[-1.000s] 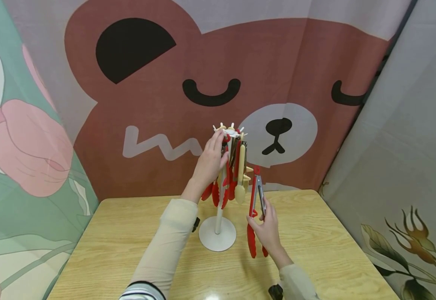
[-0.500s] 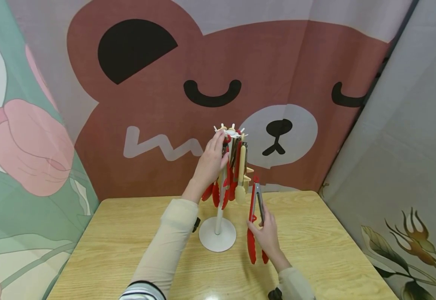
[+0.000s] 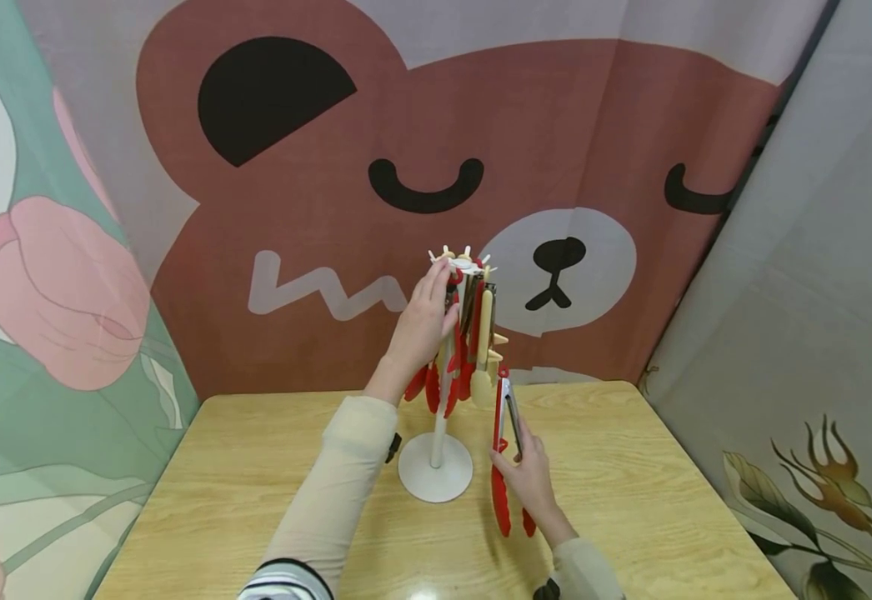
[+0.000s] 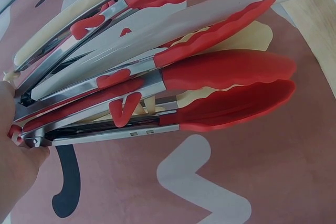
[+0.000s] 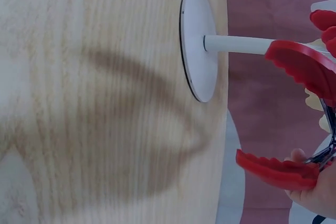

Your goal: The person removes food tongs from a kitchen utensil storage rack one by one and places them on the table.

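My R hand (image 3: pixel 530 477) pinched splayed red tongs (image 3: pixel 500 502) above the desk (image 3: pixel 256 483), R of the white stand (image 3: pixel 436 483). L hand (image 3: pixel 421 323), fingers straight, was at its top, hung tongs (image 4: pixel 231 72) crowding it.

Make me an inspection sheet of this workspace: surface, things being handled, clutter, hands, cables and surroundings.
Surface: wood-grain table; the white stand rests on its round base.
Things: held tongs are red, spread, heads down, off the table; hung tongs, red and yellow, hang from the stand.
Clutter: nothing seen.
Hands: left hand has fingers extended at the stand's top, exact contact unclear; right hand grips the held tongs.
Cables: nothing seen.
Surroundings: bear-print cloth behind, floral cloth on both sides.
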A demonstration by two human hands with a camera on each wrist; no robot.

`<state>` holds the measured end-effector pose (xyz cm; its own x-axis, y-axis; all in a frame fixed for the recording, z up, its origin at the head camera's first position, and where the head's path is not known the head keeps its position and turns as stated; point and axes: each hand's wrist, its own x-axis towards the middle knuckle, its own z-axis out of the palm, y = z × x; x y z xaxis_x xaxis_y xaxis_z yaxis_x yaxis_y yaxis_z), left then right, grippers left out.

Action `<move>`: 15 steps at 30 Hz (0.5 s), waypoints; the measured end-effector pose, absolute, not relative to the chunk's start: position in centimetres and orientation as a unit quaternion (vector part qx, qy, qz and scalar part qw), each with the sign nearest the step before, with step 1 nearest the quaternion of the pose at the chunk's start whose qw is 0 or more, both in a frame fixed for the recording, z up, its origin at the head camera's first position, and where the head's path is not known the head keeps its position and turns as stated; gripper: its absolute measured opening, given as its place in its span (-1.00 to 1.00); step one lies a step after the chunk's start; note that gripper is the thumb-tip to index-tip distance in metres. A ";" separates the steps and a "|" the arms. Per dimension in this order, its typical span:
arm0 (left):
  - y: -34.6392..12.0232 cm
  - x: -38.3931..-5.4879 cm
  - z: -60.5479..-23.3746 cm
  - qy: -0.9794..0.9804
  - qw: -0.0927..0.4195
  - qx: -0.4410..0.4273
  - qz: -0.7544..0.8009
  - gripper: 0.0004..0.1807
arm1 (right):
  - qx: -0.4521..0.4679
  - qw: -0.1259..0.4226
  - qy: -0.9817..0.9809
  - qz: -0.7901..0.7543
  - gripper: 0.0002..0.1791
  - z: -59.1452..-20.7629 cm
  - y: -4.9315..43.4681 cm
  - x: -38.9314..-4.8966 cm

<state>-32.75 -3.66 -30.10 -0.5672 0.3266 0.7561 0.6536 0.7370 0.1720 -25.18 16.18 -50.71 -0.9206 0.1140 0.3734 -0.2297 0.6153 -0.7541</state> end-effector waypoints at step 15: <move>-3.5 -32.9 -30.2 -0.855 0.369 -0.285 -0.227 -0.36 | 0.035 0.175 -0.898 0.403 -0.18 -52.8 16.0 -25.2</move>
<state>-32.94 -3.53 -30.16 -0.5658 0.3207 0.7596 0.6547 0.7348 0.1774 -25.22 16.02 -52.77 -0.9365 0.0784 0.3418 -0.2030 0.6736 -0.7107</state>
